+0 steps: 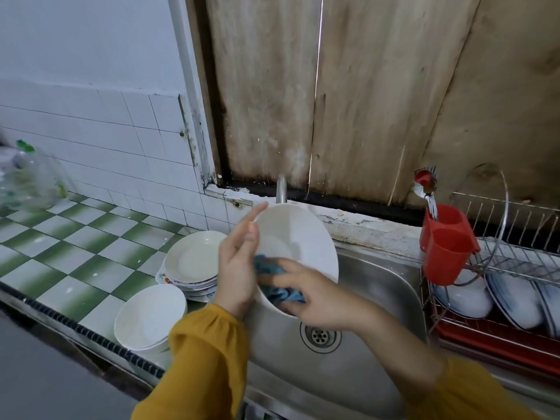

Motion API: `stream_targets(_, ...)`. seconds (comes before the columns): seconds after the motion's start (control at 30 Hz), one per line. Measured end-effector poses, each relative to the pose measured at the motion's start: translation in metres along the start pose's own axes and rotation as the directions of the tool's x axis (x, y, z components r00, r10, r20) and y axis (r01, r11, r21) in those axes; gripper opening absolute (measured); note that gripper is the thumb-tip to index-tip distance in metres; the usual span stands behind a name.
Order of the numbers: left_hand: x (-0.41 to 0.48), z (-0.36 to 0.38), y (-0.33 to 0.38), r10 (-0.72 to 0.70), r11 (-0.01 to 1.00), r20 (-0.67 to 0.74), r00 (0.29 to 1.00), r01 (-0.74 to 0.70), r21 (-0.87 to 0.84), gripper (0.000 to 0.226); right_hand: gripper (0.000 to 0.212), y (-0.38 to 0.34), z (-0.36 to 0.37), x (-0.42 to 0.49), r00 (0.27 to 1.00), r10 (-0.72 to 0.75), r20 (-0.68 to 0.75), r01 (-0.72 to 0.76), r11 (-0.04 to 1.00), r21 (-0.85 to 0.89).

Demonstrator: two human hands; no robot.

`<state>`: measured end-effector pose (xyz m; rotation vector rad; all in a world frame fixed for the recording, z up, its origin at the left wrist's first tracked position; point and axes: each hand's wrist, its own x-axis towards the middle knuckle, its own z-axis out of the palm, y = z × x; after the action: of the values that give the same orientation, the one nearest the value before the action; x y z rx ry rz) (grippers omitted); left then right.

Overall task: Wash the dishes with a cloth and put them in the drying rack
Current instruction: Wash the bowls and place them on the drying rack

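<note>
Head view: bowl held on edge above the sink, mouth facing the person, tap just behind it.
Left hand: grips the bowl's rim on the sink's left side. The thumb lies on the near face, the forefinger is straight along the rim, and the other fingers are hidden behind.
Right hand: fingers bunched round the blue cloth, pinching it against the bowl's lower rim, over the sink's middle.
Key relation: most of the inner face lies up and away from the right fingers. I judge this hand the nearer one for the wiping sweep.
Drying rack: just right of the sink, with plates standing in it.
Waiting dishes: stacked left of the sink.
</note>
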<state>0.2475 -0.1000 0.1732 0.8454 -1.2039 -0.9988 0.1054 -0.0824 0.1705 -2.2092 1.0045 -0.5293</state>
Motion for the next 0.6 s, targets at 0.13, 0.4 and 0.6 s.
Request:
stream_targets(0.13, -0.002, -0.002, 0.006, -0.011, 0.998, 0.042, 0.999, 0.013, -0.058, 0.033, 0.055, 0.016, -0.012, -0.002, 0.961, 0.147, -0.236, -0.245, 0.847, -0.471)
stream_targets(0.4, -0.009, 0.000, 0.004, 0.090, 0.980, 0.099, 0.991, -0.105, 0.166, 0.040, 0.057, 0.003, 0.003, 0.006, 0.993, 0.016, -0.117, -0.013, 0.999, 0.029)
stream_targets(0.6, -0.010, -0.008, 0.007, 0.080, 0.994, 0.118, 0.990, -0.088, 0.069, 0.040, 0.058, 0.014, -0.019, 0.001, 0.910, 0.175, -0.375, -0.319, 0.873, -0.368)
